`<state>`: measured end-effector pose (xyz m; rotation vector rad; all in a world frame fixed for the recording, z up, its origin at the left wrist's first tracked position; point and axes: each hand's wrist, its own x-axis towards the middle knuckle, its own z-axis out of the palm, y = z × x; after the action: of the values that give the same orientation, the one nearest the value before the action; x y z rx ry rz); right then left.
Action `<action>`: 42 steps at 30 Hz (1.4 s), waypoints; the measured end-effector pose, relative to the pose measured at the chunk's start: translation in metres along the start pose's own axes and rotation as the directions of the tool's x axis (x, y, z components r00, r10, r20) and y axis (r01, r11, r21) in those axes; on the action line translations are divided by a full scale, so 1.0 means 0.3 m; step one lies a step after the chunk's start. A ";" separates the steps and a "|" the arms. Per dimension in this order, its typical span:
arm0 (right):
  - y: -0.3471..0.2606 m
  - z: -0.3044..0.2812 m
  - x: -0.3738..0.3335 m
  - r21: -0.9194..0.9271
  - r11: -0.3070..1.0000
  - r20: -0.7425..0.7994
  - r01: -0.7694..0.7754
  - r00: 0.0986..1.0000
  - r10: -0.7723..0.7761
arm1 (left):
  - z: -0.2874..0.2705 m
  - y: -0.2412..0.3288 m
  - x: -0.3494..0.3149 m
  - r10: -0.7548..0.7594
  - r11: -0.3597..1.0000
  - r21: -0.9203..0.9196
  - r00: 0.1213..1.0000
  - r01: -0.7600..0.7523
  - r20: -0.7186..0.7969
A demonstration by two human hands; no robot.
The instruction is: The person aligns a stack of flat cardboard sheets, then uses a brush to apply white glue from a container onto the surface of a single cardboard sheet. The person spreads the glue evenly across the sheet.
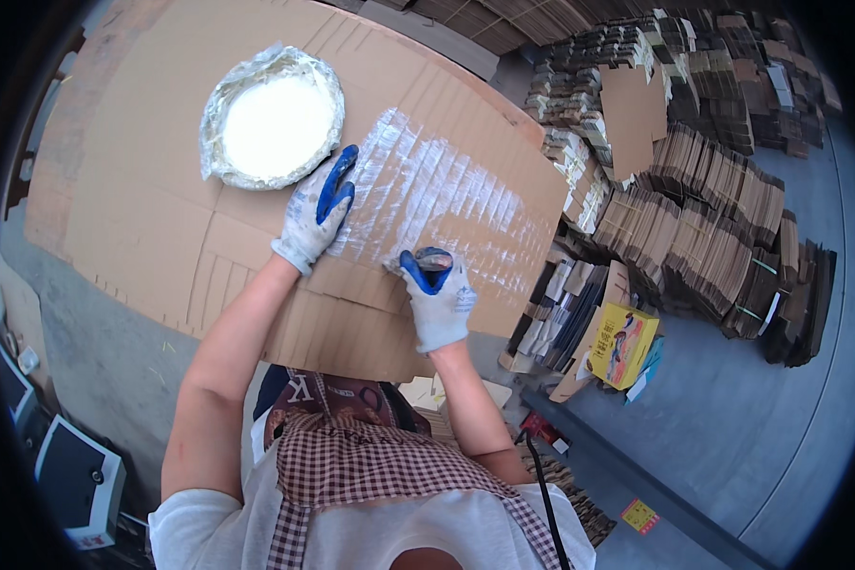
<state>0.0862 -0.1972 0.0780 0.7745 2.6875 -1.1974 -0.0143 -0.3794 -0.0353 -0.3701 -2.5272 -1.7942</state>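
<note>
A large sheet of brown cardboard lies on the work surface before me, streaked with white paste on its right half. My left hand, in a white glove with blue fingers, rests on the sheet with fingers stretched out, at the left edge of the paste. Closed in a grip over the paste's near edge is my right hand, gloved alike. It holds what looks like a brush; its rounded handle end shows and the rest is mostly hidden. A round bowl of white paste, lined with crumpled plastic, stands beyond my left hand.
Stacks of bundled flat cardboard fill the floor at the right. A yellow box sits by the table's right side, near folded dark sheets. At the lower left stands a grey-and-black machine or case.
</note>
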 end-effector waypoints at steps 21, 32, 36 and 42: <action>0.181 -0.047 -0.030 -0.363 0.931 -0.147 0.043 0.984 -0.103 | 0.002 -0.002 -0.001 -0.016 0.999 -0.048 1.000 0.017 0.021; 0.339 -0.102 -0.059 -0.409 0.912 -0.246 0.039 0.957 -0.151 | 0.015 0.009 0.000 0.006 0.997 -0.080 1.000 -0.006 0.000; 0.292 -0.116 -0.103 -0.336 0.929 -0.286 0.154 0.923 -0.257 | 0.015 0.010 -0.007 0.003 0.996 -0.086 1.000 -0.005 -0.025; 0.386 -0.076 -0.104 -0.328 0.934 -0.232 0.142 0.946 -0.226 | 0.017 -0.014 -0.013 0.047 0.998 0.029 0.999 -0.047 -0.022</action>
<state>0.1723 -0.1287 0.0253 0.6883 3.1246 -0.7106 -0.0108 -0.3768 -0.0417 -0.4021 -2.5039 -1.7344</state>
